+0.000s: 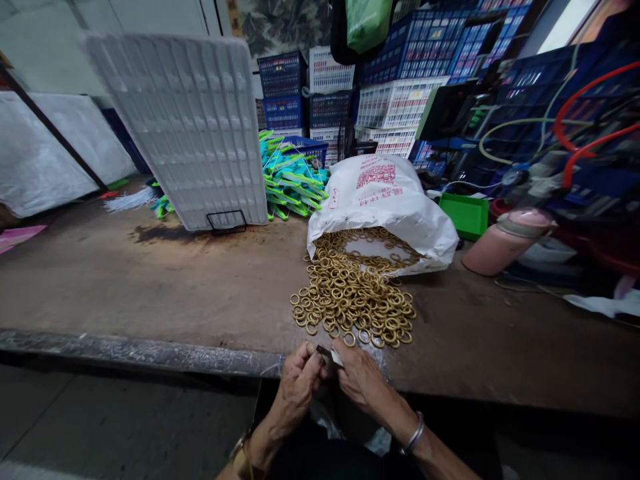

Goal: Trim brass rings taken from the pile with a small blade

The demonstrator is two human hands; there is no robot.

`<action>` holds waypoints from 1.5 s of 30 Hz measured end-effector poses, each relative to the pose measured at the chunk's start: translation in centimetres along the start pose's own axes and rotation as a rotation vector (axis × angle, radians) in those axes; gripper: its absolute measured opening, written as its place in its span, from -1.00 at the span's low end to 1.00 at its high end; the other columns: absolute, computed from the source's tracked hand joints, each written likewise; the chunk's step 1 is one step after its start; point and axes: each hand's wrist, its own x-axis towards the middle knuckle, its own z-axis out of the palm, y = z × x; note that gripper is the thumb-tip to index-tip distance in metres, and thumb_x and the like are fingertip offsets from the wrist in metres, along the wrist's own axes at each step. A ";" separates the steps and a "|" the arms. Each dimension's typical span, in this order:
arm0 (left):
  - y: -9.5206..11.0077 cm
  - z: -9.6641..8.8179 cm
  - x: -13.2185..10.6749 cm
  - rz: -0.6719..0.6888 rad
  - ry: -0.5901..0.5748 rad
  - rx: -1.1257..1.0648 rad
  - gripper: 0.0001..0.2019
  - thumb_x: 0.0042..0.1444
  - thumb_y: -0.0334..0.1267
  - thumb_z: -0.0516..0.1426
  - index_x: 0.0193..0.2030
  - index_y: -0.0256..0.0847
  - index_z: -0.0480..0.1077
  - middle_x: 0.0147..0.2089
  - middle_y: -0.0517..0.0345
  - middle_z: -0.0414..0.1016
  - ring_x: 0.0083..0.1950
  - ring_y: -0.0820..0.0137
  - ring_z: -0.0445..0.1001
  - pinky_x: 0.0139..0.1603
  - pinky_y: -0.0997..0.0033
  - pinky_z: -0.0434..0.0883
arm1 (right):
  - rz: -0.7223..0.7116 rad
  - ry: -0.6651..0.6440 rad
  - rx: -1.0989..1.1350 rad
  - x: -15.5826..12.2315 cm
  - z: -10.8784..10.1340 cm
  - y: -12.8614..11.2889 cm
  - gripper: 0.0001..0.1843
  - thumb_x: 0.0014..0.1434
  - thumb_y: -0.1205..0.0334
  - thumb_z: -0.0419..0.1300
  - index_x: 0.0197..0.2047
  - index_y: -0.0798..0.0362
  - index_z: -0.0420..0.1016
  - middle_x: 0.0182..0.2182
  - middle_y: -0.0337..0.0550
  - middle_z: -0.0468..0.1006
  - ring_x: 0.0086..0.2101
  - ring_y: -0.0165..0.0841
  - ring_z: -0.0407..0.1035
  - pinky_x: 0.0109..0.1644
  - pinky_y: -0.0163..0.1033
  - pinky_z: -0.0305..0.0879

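My left hand (299,381) is closed in a pinch at the table's front edge; whatever its fingers hold is hidden. Close beside it, my right hand (361,375) grips a small blade-like tool (336,357) with a dark flat end that points toward the left fingertips. Just beyond both hands lies a heap of gold-coloured rings (357,300), some of them loose at its near edge. The rings spill from the open mouth of a white woven sack (385,193) with red print, which lies on its side.
A ribbed white panel (185,127) stands in a black wire holder (227,221) on the brown table (125,287). Behind it are green and teal plastic pieces (295,180). To the right sit a green tray (465,215) and a pink bottle (507,241). Stacked crates (400,103) line the back.
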 end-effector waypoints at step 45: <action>0.7 0.6 2.2 -0.065 0.155 -0.002 -0.68 -0.12 0.00 0.14 -0.48 -0.25 0.28 -0.64 0.35 0.21 -0.70 0.65 0.03 -0.68 0.60 0.00 | 0.451 0.014 1.117 2.3 -1.0 -1.2 -0.64 0.03 -0.13 -0.02 -0.45 0.02 0.16 -0.72 -0.47 0.10 -0.75 -0.60 -0.13 -0.70 -0.44 -0.16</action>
